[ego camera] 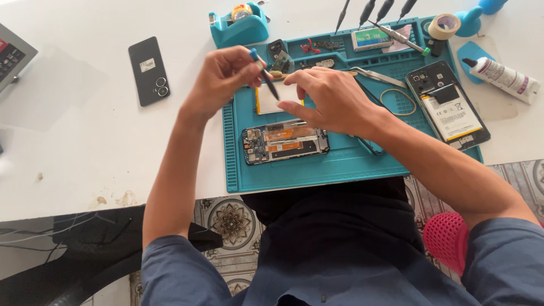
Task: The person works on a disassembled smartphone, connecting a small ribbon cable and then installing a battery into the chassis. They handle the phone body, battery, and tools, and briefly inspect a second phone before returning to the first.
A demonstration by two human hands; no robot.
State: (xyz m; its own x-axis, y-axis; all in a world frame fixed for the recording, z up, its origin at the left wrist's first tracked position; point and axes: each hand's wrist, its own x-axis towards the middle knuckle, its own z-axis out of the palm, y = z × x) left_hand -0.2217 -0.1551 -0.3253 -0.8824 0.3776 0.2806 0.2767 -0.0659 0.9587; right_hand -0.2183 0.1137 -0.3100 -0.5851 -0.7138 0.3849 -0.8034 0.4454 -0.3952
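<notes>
Dark blue sleeves [187, 266] nearest the lens, bare forearms rising toward a white table [85, 153]. Far left: grey device corner [14, 56]; then black phone [149, 71] lying back up, well apart from the hands. Left hand [218, 79] raised over the left edge of a teal work mat [340, 167], fingers pinched on a thin black tool with blue tip [265, 73], point slanting down toward a pale yellow-edged card [272, 99]. Behind: teal tape dispenser [238, 24]. Below the hands, on the mat: opened phone [285, 143], circuit boards exposed, untouched. Right hand [331, 99] curled, fingertips pressed together at the card's right edge; whether gripping or only touching, cannot tell. Further right: tweezers [377, 75], rubber band [398, 102], second opened phone with white battery [450, 105], tape roll [443, 25], white glue tube [504, 76]. Lower right: red mesh object [447, 238].
</notes>
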